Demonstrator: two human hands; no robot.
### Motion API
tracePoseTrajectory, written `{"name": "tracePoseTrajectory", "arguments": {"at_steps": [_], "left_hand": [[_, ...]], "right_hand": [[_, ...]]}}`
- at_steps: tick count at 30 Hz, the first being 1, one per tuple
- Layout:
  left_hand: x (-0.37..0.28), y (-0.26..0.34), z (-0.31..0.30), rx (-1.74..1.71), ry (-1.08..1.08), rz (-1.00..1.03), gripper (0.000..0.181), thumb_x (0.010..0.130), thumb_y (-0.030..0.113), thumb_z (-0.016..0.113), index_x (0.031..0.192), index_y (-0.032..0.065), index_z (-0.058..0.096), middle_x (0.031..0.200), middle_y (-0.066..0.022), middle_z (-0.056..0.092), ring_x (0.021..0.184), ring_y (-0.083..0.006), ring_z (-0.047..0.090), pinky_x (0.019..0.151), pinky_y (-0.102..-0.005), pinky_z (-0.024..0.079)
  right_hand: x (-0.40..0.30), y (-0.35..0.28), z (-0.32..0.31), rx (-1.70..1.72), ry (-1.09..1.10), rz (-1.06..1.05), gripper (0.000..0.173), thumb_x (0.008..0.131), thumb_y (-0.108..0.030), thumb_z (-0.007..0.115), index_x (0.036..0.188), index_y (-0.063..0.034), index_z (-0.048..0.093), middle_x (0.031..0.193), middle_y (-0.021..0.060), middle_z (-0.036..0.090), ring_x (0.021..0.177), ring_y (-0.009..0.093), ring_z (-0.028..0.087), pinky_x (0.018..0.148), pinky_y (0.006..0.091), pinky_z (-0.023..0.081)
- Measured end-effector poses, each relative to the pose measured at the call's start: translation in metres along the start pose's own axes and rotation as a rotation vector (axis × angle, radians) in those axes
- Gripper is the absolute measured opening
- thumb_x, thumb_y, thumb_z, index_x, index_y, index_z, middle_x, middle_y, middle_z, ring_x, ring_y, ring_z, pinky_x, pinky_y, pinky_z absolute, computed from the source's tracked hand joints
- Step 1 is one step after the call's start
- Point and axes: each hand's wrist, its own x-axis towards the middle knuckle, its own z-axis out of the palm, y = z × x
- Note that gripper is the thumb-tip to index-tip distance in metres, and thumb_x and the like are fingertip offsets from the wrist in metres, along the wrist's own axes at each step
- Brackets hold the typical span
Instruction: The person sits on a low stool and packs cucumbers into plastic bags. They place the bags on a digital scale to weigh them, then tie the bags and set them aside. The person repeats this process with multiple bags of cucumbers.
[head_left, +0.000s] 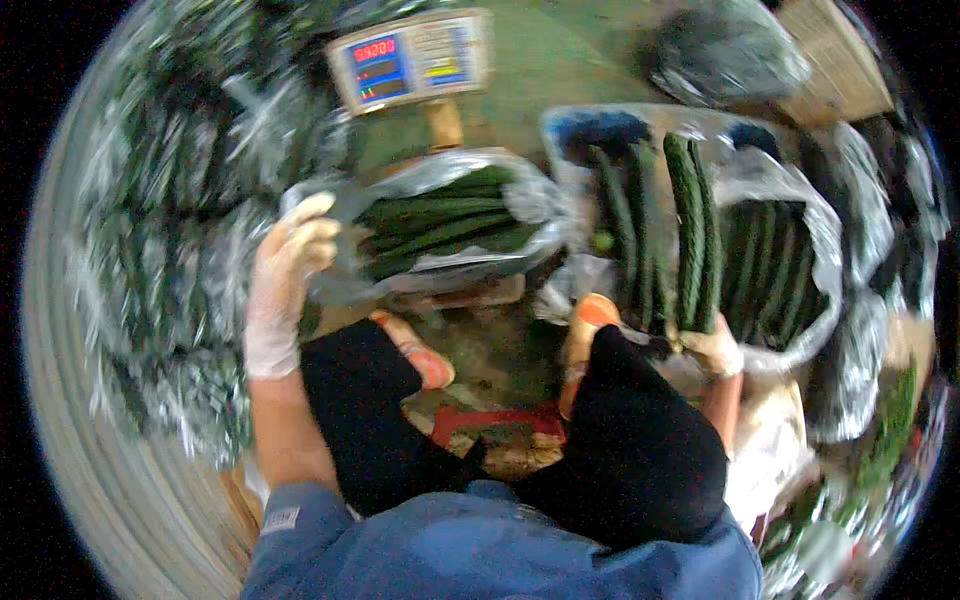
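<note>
My left hand (296, 247), in a thin pale glove, grips the left end of a clear plastic bag (442, 166). Long dark green cucumbers (450, 214) lie side by side within it, on the scale in front of me. Two more long cucumbers (690, 232) are held by their lower ends in my gloved right hand (709, 346). They point away from me, above a plastic crate (551, 131) of loose cucumbers (637, 217). To the right of the held pair, an open plastic bag (825, 247) contains several more cucumbers (769, 262).
Many bagged cucumbers (172, 262) are piled along my left. The scale's lit display (409, 60) stands beyond the middle bag. A cardboard box (836, 60) and a filled plastic bag (727, 52) are at the far right. Something red (499, 421) is between my legs.
</note>
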Motion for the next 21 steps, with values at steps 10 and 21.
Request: {"name": "tracePoseTrajectory", "arguments": {"at_steps": [10, 21], "left_hand": [[-0.015, 0.01, 0.007, -0.145, -0.014, 0.11, 0.071, 0.086, 0.028, 0.066, 0.144, 0.0065, 0.031, 0.089, -0.005, 0.064, 0.058, -0.0042, 0.051, 0.05, -0.0168, 0.041], [-0.023, -0.005, -0.02, -0.041, -0.012, -0.057, 0.055, 0.09, 0.017, 0.061, 0.14, 0.0074, 0.041, 0.091, -0.0036, 0.064, 0.073, -0.0079, 0.058, 0.068, -0.0215, 0.046]], "right_hand": [[0.178, -0.093, 0.188, -1.24, -0.728, -0.121, 0.063, 0.072, -0.028, 0.073, 0.126, -0.0025, 0.053, 0.094, 0.018, 0.068, 0.086, 0.026, 0.065, 0.079, 0.0373, 0.05], [0.121, -0.05, 0.099, -0.845, -0.224, 0.173, 0.034, 0.091, -0.035, 0.06, 0.103, -0.0046, 0.066, 0.077, 0.0019, 0.064, 0.062, 0.011, 0.058, 0.054, 0.0253, 0.046]]}}
